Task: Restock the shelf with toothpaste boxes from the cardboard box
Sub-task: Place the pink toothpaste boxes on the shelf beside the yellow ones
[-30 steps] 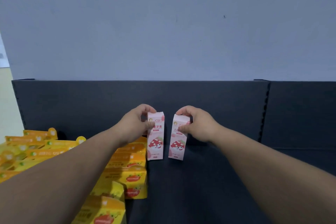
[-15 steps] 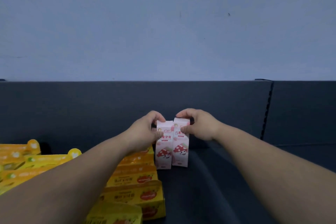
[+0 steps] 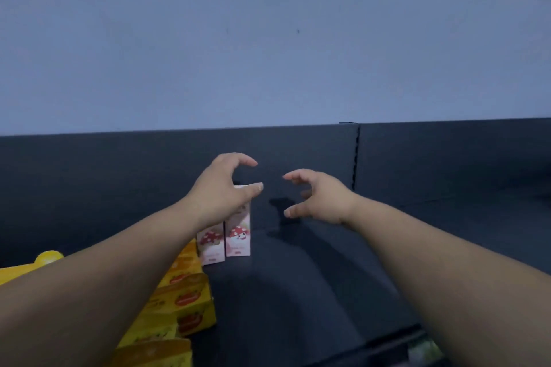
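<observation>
Dark shelf [image 3: 298, 292] held two upright toothpaste boxes [image 3: 237, 240]; left hand [image 3: 220, 188] and right hand [image 3: 316, 197] hovered loose, empty, and I reckoned the left could brush and topple them.

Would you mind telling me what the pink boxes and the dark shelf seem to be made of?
Pink boxes: likely thin printed cardboard, with crisp folded edges and a mushroom picture; their sheen is unclear. Shelf: perhaps painted metal or laminate, matte dark grey and smooth, with a perforated seam in its back; blur leaves it open.
</observation>
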### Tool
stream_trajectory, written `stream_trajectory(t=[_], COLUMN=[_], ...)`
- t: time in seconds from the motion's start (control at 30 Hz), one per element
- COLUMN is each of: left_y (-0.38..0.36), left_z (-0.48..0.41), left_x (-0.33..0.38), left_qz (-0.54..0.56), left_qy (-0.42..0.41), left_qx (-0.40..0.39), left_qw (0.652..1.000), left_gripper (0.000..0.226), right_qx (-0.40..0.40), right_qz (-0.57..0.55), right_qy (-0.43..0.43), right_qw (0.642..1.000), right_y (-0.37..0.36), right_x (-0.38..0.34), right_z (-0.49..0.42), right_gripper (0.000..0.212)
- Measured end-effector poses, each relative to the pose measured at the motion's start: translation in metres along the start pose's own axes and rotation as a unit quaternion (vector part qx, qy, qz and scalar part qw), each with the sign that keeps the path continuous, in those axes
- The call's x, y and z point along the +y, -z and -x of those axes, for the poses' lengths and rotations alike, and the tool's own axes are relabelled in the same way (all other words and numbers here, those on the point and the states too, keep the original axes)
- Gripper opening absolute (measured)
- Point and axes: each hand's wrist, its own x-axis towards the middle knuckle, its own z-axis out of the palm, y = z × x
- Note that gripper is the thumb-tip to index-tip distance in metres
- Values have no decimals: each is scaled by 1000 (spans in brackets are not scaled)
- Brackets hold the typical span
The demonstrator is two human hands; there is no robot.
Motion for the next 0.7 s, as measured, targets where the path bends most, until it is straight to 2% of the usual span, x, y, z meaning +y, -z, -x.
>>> stream_trajectory(t=[0.17, 0.37, 0.7], left_y=[-62, -158, -312], left_z=[11, 50, 162], left_x=[75, 186, 389], left_qz=[23, 65, 119], left_qy=[-47, -94, -197], left_qx=[-51, -137, -251], left_qw=[997, 984, 940], left_gripper=[38, 40, 47], right_qx=[48, 115, 221], right_qz=[40, 67, 128], right_qy=[-41, -130, -306], right_qw=[997, 983, 917], right_y=[64, 149, 269], right_x=[41, 114, 211], right_z=[73, 201, 467], right_gripper=[71, 71, 71])
